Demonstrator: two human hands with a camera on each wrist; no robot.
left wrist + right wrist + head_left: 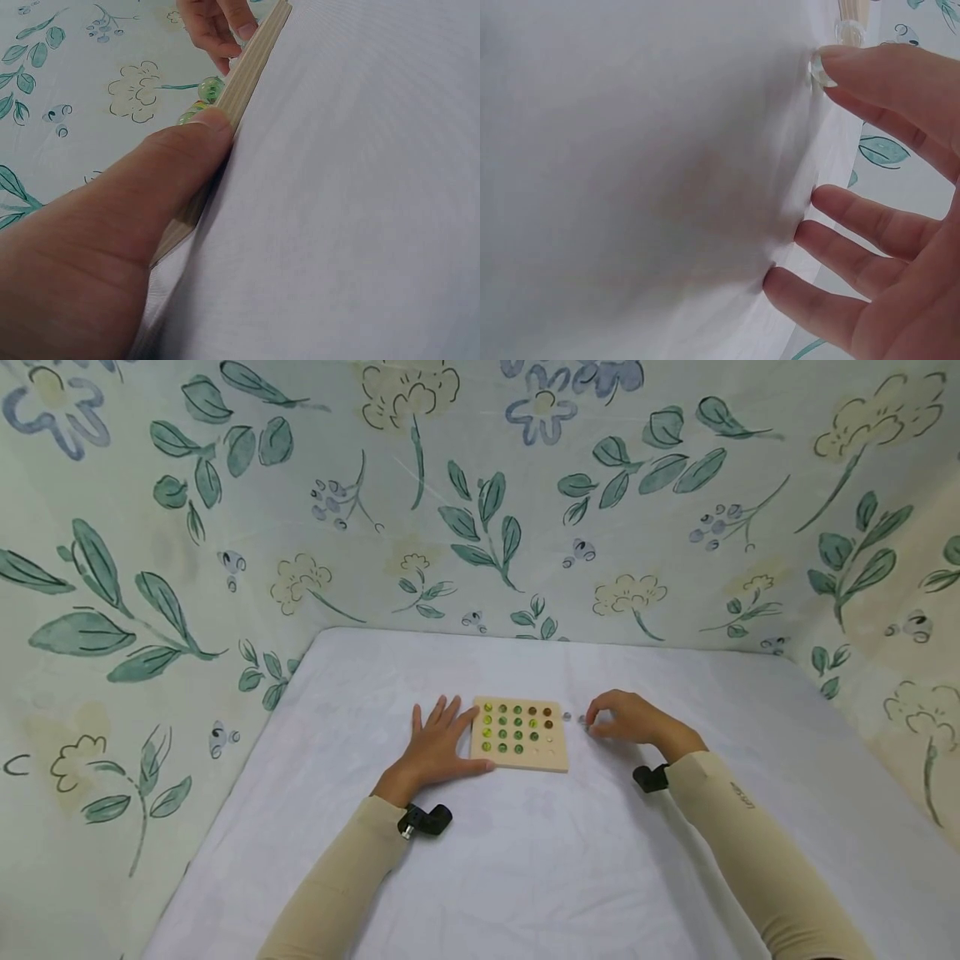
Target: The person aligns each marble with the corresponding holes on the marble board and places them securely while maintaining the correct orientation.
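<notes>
A pale wooden board (543, 761) with rows of glass marbles lies on the white cloth. Yellow-green, green and brown marbles fill most of its hollows; a few at the near right corner look bare or clear. My left hand (433, 750) rests at the board's left end with fingers spread, its thumb (187, 146) against the near edge. To the right of the board, my right hand (633, 718) pinches a clear marble (822, 72) between thumb and forefinger, low at the cloth. Its other fingertips touch the cloth. Another clear marble (850, 32) sits between that hand and the board.
White cloth (525, 860) covers the table, with wrinkles at the front. Behind and at both sides hangs a floral-patterned curtain (480, 585). Each wrist wears a small black camera, one of them (427, 820) near the cloth in front of the board.
</notes>
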